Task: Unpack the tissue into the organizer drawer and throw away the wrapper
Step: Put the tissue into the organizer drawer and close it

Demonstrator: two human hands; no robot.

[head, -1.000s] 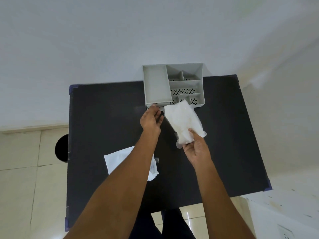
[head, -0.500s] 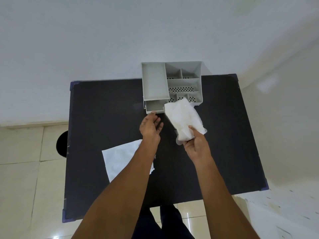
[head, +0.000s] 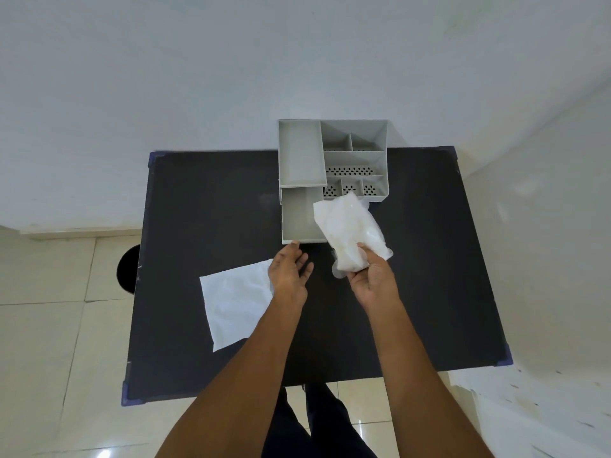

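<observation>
so, left to right:
bin [head: 127, 269]: dark round shape on the tiled floor, half hidden behind the table's left edge.
table [head: 205, 206]: black top with blue corner caps, set against a white wall.
wrapper [head: 234, 304]: flat white sheet lying on the table's near left part, its right edge tucked under the left wrist.
left hand [head: 289, 271]: open, fingers loosely spread and holding nothing; fingertips reach toward the drawer's near edge, and whether they touch it i cannot tell.
drawer [head: 297, 219]: grey, pulled out toward the person from under the organizer's left side; the part of its floor that shows is bare, and its right side is covered by the tissue.
organizer [head: 380, 160]: grey, at the far edge of the table by the wall; a long shallow tray on the left, smaller compartments on the right, some with perforated floors.
tissue [head: 350, 226]: white bundle, seemingly in a thin clear film, held up over the drawer's right edge and the organizer's near right corner; not in the drawer.
right hand [head: 372, 279]: closed around the near end of the tissue, fingers wrapped on its underside, thumb on top.
legs [head: 317, 421]: dark trousers showing below the table's near edge, between the forearms.
</observation>
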